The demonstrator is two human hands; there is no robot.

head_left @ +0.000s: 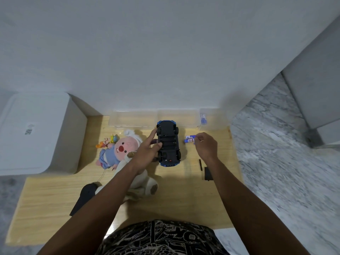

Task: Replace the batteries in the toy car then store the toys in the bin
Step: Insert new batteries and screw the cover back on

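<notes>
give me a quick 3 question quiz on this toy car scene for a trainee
1. True or false: the toy car lies upside down, underside facing up.
2. What is the right hand touching?
A. the batteries
B. the pink plush toy
C. the clear bin
3. Which hand rests on the car's side?

Key
1. True; its wheels and dark underside show.
2. A; the fingers are at the blue and white batteries beside the car.
3. The left hand.
</notes>
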